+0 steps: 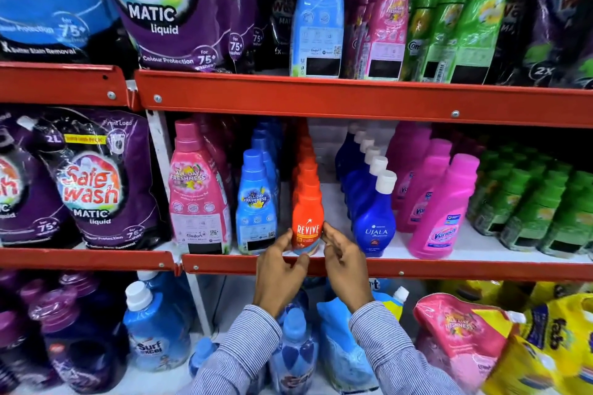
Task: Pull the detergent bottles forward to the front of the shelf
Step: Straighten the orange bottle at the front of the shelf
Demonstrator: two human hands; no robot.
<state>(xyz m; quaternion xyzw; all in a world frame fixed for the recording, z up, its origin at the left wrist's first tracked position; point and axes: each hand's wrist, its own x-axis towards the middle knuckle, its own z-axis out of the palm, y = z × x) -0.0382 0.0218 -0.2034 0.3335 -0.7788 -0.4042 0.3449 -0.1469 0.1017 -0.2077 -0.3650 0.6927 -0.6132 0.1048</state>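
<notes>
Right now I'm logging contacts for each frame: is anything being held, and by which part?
Yes: the orange Revive bottle, at the shelf's front edge, is held low on its body, the left hand and right hand pinching opposite sides.

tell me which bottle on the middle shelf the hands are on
The orange Revive bottle at the front of its row: the left hand and right hand touch its base, between the light blue bottle and dark blue Ujala bottle.
</notes>
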